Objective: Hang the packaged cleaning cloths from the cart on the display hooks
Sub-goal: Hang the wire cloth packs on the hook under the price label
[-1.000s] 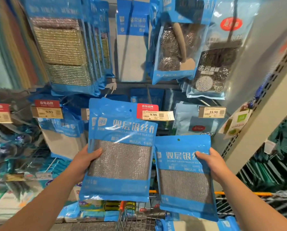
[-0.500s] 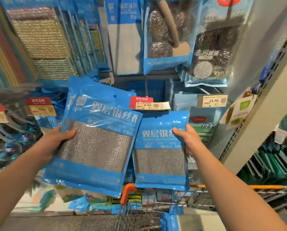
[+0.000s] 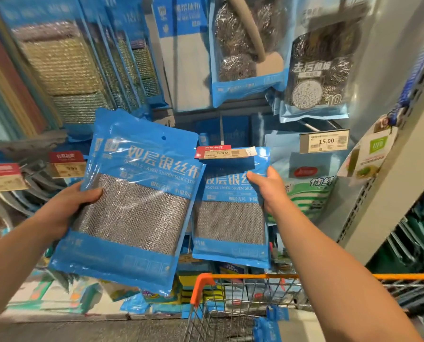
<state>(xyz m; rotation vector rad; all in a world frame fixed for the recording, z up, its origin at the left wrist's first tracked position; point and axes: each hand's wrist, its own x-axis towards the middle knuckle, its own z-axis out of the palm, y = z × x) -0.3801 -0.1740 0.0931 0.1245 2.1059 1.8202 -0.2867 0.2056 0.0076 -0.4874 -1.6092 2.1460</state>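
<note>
While the right hand (image 3: 267,187) pinches the upright pack (image 3: 230,208) by its right edge, its top sits just under the 9.99 price tag (image 3: 224,152), where I judge the hook ends. Further left, the left hand (image 3: 68,206) grips the tilted pack (image 3: 134,201), its hang hole (image 3: 163,138) showing, so the right looks nearer to hanging.

The display rack (image 3: 388,169) carries hanging packs on its hooks: sponge packs (image 3: 58,70) at upper left, a cloth pack (image 3: 183,53) beside them, steel scourers (image 3: 245,45) and a second scourer pack (image 3: 321,67) at upper right. Price tags (image 3: 324,141) hang on the hook ends. The wire cart (image 3: 230,307) with an orange rim stands on the floor (image 3: 82,329) below.
</note>
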